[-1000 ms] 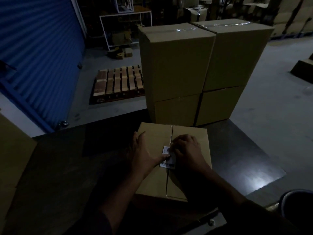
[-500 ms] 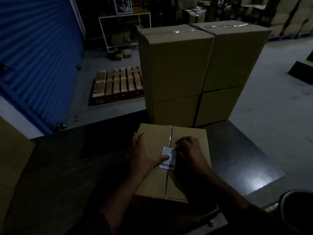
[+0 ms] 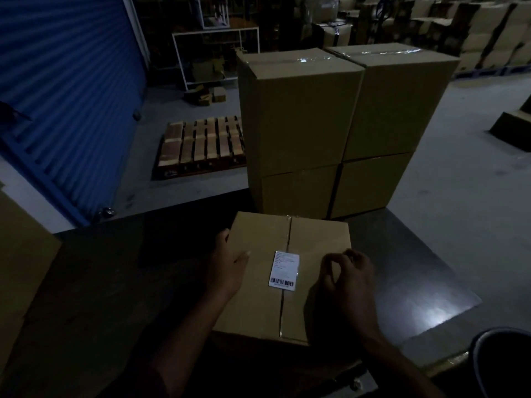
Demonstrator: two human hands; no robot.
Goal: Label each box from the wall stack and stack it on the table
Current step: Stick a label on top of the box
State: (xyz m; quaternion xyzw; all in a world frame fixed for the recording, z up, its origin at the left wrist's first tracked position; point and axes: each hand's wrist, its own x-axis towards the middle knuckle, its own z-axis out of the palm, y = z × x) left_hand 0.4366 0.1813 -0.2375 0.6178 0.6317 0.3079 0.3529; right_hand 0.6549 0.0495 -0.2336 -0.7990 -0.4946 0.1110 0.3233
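On the dark counter [image 3: 425, 271], before four stacked boxes [image 3: 339, 119], the box [image 3: 287, 242] now shows its whole label [image 3: 284, 270] across the top seam. Both hands have come off it: the left hand [image 3: 227, 268] rests relaxed at the box's left edge, the right hand [image 3: 349, 278] hovers loosely curled, seemingly empty. Labelling looks done; stacking comes next.

Box [image 3: 287, 271]: matt brown corrugated cardboard. Label [image 3: 284, 270] on its top: white paper, printed barcode. Table [image 3: 416, 271] under box: dark, smooth, glossy, reflects light. Stacked boxes [image 3: 339, 130] behind box: same matt cardboard, shiny clear tape on top. Pallet [image 3: 201, 145] left of stack: bare rough wood.
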